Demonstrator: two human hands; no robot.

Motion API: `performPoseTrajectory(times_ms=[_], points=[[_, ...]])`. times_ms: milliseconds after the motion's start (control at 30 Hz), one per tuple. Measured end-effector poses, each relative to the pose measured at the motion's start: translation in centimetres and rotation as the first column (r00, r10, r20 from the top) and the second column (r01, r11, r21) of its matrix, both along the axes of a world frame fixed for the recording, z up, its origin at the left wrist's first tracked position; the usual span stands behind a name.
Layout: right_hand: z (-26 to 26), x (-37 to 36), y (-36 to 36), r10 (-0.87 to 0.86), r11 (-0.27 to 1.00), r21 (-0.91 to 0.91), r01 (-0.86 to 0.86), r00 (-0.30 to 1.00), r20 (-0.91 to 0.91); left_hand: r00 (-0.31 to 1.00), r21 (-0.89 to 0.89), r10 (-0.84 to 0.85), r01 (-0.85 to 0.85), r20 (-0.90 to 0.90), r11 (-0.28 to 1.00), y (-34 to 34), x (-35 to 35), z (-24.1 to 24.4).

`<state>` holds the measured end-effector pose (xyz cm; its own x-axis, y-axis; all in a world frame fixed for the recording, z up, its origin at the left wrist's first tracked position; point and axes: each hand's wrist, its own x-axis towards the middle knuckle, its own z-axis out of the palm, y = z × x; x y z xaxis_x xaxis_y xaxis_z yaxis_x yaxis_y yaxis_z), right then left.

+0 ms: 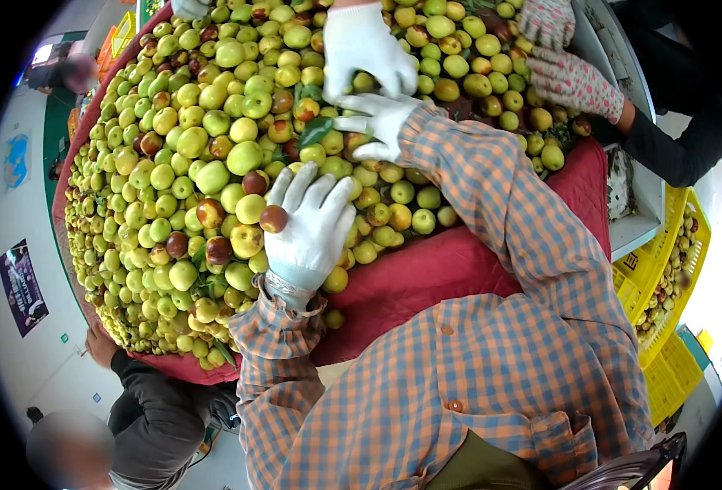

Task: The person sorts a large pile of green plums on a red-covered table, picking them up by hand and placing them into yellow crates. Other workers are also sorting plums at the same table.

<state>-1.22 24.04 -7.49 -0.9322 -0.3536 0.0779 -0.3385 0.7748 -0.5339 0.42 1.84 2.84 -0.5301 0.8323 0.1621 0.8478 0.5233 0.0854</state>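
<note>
A large heap of green and reddish-brown jujubes (211, 177) lies on a table padded with red quilted cloth (422, 275). My left hand (309, 223), in a white glove, rests palm down on the fruit, fingers spread, with a brown jujube (273, 218) against its outer side. My right hand (378, 125), also white-gloved, reaches over the heap with its fingers apart, close to a co-worker's white-gloved hand (367, 49). A green leaf (316, 131) lies between my hands. What is under my palms is hidden.
Two floral-gloved hands (575, 82) of another person work at the right, beside a grey metal chute (636, 226). Yellow crates (667, 361), one with jujubes, stand lower right. A person in dark clothes (159, 422) sits lower left. Another gloved hand (190, 7) shows at the top.
</note>
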Motion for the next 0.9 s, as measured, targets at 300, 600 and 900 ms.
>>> performPoseTrajectory(times_ms=[300,600,900], points=[[0.1,6.9,7.2,-0.297,0.921,0.285,0.265,0.952,0.076,0.998,-0.003,0.026,-0.026,0.057,1.0,-0.5,0.0,0.2],[3.6,6.1,7.0,-0.37,0.927,0.12,0.357,0.922,0.118,1.0,0.013,0.011,-0.011,0.008,1.0,-0.6,-0.1,-0.3],[3.1,0.7,3.7,-0.331,0.886,0.455,0.095,0.815,0.475,1.0,-0.003,0.017,-0.017,0.021,1.0,-0.3,-0.2,-0.3]])
